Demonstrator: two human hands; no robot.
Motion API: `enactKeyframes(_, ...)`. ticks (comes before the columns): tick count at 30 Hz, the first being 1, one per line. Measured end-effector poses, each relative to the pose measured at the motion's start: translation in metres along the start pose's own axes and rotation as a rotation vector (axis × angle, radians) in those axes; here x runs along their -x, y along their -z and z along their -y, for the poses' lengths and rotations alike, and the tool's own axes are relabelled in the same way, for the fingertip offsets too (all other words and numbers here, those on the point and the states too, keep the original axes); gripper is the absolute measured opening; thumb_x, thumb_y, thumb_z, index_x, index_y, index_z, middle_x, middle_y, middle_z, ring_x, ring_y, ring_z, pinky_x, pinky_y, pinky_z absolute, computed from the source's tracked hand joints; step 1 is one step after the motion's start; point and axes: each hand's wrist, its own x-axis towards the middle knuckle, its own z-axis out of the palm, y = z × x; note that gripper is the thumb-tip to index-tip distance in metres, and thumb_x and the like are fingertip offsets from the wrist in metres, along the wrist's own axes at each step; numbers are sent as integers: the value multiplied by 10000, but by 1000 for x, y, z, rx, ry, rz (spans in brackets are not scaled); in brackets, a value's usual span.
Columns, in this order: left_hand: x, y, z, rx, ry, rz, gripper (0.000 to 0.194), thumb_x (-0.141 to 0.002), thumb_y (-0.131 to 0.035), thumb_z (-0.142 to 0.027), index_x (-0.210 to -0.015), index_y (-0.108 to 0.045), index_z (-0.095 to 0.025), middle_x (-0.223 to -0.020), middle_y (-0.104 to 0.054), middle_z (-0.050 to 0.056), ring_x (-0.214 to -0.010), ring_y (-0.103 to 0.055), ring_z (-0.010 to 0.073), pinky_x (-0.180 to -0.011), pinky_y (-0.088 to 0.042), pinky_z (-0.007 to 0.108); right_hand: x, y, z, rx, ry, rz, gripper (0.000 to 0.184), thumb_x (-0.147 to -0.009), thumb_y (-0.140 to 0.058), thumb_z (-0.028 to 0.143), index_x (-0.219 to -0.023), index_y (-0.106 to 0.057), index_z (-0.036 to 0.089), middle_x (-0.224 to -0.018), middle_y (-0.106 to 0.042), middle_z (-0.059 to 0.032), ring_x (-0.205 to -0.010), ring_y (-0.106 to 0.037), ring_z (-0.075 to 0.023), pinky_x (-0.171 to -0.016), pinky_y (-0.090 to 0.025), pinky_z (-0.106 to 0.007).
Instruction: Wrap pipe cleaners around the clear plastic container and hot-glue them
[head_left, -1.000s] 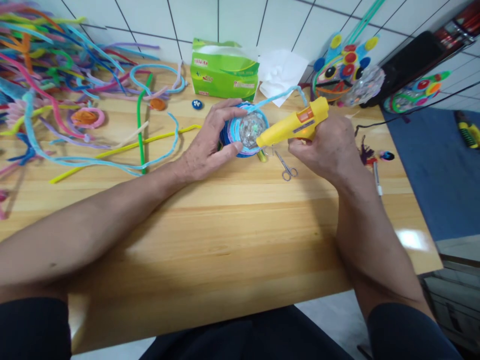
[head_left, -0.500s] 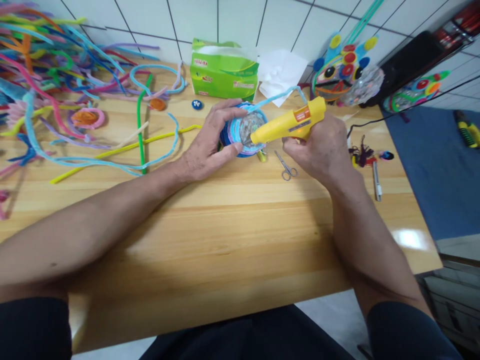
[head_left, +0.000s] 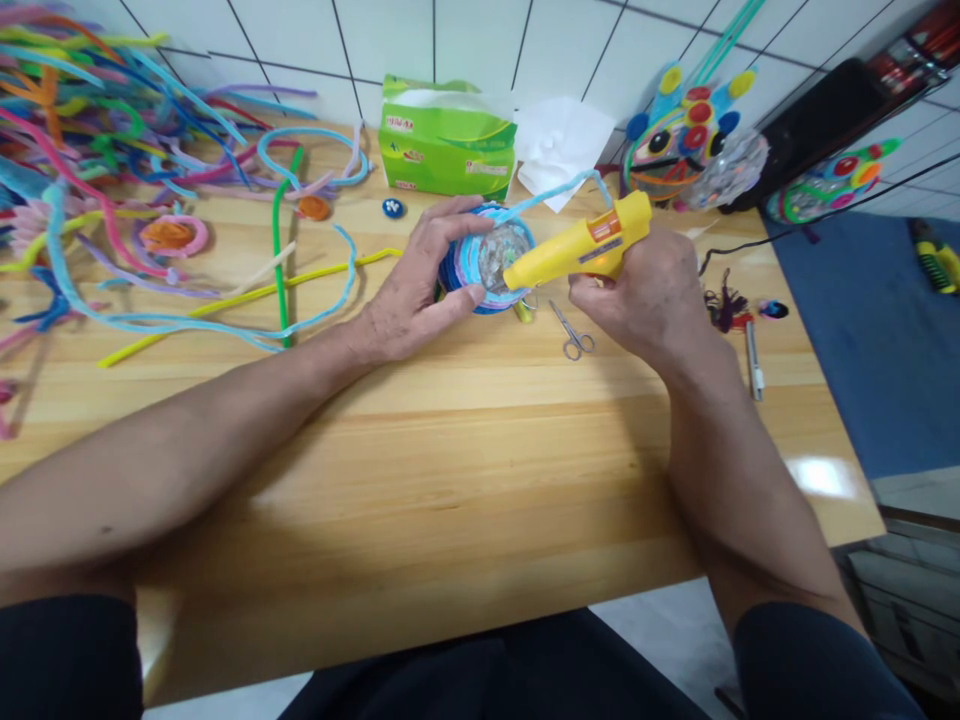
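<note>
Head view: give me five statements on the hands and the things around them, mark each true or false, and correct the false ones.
1. The right hand grips a yellow glue gun. True.
2. The left hand holds the scissors. False: it holds the round piece with the blue rim; the scissors lie on the table.
3. The glue gun's nozzle points toward the right edge of the table. False: it points left, at the round piece.
4. The green pipe cleaner crosses the long yellow pipe cleaner. True.
5. The tissue pack is red. False: it is mostly green.
</note>
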Motion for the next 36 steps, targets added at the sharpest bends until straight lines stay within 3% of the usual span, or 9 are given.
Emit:
enactKeyframes(7,0,-4,1,46,-46,-31,623,-1244,-530,-712,-1771,-514,-381,-1896,-531,114,-1817,-479,395,-1506,-453,743,-2,0,-5,1,3,20,204,-892,-701,218,-1089,-703,267,-1025,-862,-138,-1121,-847,-421,-969,-706,-546)
enactKeyframes(11,-1,-2,1,56,-10,-24,627,-1216,-594,-732,-1753,-545,-412,-1887,-548,85,-1812,-489,418,-1507,-439,772,-3,2,-5,49,-40,67,241,-849,-713,202,-1090,-711,214,-1131,-868,-178,-1175,-861,-462,-1025,-691,-591)
enactKeyframes(19,-2,-3,3,39,-20,-25,640,-1184,-616,-707,-1767,-516,-462,-1887,-540,105,-1793,-504,418,-1486,-455,785,-1,3,-6,-6,4,21,139,-935,-695,235,-1057,-693,302,-1020,-852,-130,-1153,-838,-428,-991,-699,-551)
enactKeyframes(28,-1,-5,0,18,13,-40,645,-1177,-578,-778,-1742,-518,-474,-1882,-562,86,-1814,-486,386,-1494,-461,760,-4,-4,7,-28,-8,-8,249,-901,-676,226,-1144,-729,240,-1080,-866,-123,-1087,-875,-391,-1044,-702,-548)
enactKeyframes(32,-2,-5,1,37,22,-32,634,-1185,-566,-777,-1733,-524,-462,-1899,-542,90,-1819,-478,407,-1488,-462,772,-3,-1,9,-25,-20,10,183,-921,-674,234,-1093,-727,263,-1009,-839,-108,-1092,-862,-392,-1013,-707,-533)
enactKeyframes(36,-2,-3,4,52,-12,-11,621,-1196,-608,-740,-1750,-493,-483,-1910,-511,21,-1802,-474,404,-1515,-438,763,-2,-2,1,7,-8,17,166,-938,-683,260,-1097,-730,246,-1042,-849,-136,-1112,-860,-408,-994,-700,-546)
